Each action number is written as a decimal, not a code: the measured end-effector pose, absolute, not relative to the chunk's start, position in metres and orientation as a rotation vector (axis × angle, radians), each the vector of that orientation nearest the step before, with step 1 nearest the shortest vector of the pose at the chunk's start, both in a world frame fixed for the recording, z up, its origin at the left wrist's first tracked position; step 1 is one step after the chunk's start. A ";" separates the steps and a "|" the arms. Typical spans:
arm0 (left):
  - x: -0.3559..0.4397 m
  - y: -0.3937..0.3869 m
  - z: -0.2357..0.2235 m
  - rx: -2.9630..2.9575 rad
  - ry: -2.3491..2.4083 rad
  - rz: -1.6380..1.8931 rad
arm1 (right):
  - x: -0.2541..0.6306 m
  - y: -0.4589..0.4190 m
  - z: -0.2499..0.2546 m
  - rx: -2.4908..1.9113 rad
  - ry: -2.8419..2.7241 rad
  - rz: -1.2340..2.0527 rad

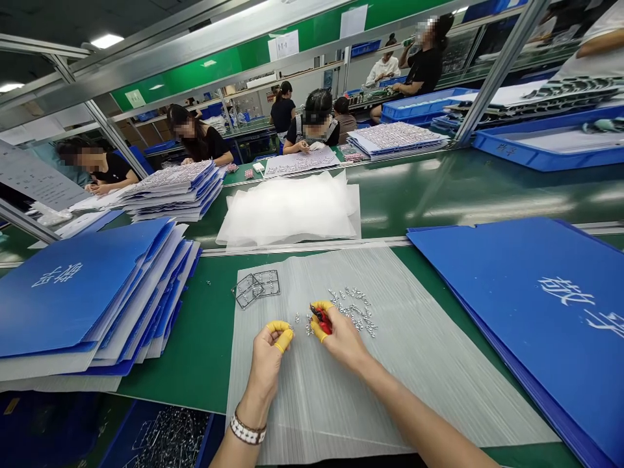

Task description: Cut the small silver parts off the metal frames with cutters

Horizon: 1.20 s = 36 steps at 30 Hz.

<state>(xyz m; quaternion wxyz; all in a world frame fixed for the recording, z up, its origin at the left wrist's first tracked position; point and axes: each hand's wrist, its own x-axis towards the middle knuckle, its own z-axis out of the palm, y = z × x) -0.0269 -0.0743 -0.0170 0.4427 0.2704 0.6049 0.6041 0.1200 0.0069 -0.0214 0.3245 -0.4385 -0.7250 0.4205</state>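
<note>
While the right hand (344, 338) grips red-handled nippers (321, 320), the left hand (267, 364) curls shut, apparently empty. Loose metal parts (351, 309) lie near.

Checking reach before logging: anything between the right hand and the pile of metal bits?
Nothing visible. The right hand with the red cutters is already at the pile's edge of metal bits, over the plastic sheet. The left hand is further left, not between them.
</note>
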 end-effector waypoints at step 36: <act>-0.166 0.000 -0.006 1.615 2.388 0.473 | 0.180 -0.020 -0.077 -0.859 -1.613 1.217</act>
